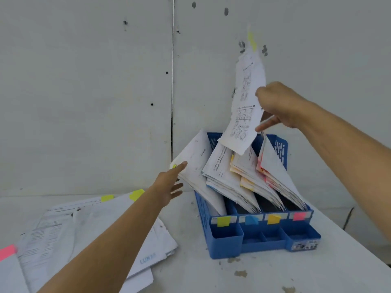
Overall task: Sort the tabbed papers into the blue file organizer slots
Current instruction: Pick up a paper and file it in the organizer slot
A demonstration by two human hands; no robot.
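Observation:
The blue file organizer stands at the table's back right, its slots marked by yellow, blue, orange and pink tabs and filled with leaning papers. My right hand pinches a printed sheet with a yellow tab and holds it upright above the organizer's middle slots. My left hand reaches to the leftmost bundle of papers, fingers straight, fingertips touching its outer edge near a yellow tab.
A loose pile of tabbed papers lies on the white table at the left, with yellow tabs at its far edge and a pink tab at the near left. A grey wall stands close behind. The table's right edge runs near the organizer.

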